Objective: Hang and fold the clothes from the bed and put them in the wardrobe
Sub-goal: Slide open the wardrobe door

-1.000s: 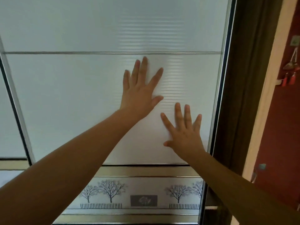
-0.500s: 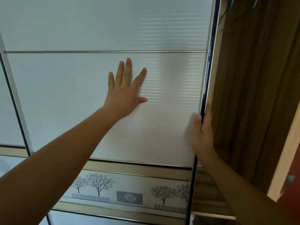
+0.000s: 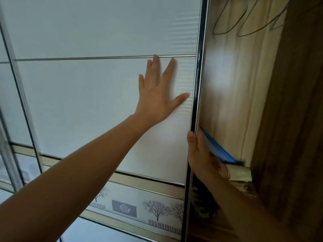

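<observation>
wardrobe door (image 3: 104,102) part open: left hand (image 3: 155,100) flat, fingers (image 3: 156,67) spread; right hand (image 3: 199,154) grips its edge (hangers (image 3: 244,27) above). Hanging and folding look still pending.

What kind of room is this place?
Probably a bedroom, right in front of a wardrobe. Its frosted sliding door stands partly open, and wire hangers hang inside near the top.

Hangers (image 3: 248,20) inside wardrobe (image 3: 288,119), right of door (image 3: 97,102)
</observation>
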Motion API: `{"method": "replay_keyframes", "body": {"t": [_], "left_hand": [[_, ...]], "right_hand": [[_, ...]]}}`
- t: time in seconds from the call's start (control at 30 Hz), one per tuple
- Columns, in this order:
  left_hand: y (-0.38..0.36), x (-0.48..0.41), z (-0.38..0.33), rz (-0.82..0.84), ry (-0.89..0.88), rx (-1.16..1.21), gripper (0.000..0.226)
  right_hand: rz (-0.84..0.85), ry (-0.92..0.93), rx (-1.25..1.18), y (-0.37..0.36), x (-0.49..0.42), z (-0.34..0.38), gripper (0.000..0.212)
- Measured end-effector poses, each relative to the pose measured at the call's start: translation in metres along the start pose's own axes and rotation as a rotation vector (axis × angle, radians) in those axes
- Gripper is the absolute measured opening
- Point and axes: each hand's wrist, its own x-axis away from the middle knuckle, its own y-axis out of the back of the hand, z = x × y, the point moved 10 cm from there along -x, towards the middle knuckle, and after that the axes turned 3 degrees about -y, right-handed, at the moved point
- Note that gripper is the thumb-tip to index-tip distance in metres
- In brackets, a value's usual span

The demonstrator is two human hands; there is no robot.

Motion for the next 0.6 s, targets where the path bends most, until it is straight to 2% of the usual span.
{"method": "replay_keyframes", "body": {"t": [0.07,0.27,0.43,0.6], "left_hand": [[-0.003,-0.005,0.006,0.011,0.052,-0.049,0.098],[-0.002,-0.002,0.048,0.013,0.138,-0.179,0.116],[0.004,0.001,0.079,0.019,0.166,-0.216,0.113],[0.012,0.005,0.105,0.021,0.185,-0.224,0.111]], "right_hand": [[-0.018,0.054,-0.014,-0.016,-0.001,0.005,0.023],[0.012,0.121,-0.027,-0.069,-0.012,0.018,0.073],[0.002,0.234,-0.115,-0.104,-0.021,0.025,0.072],[0.052,0.195,-0.178,-0.142,-0.028,0.014,0.075]]}}
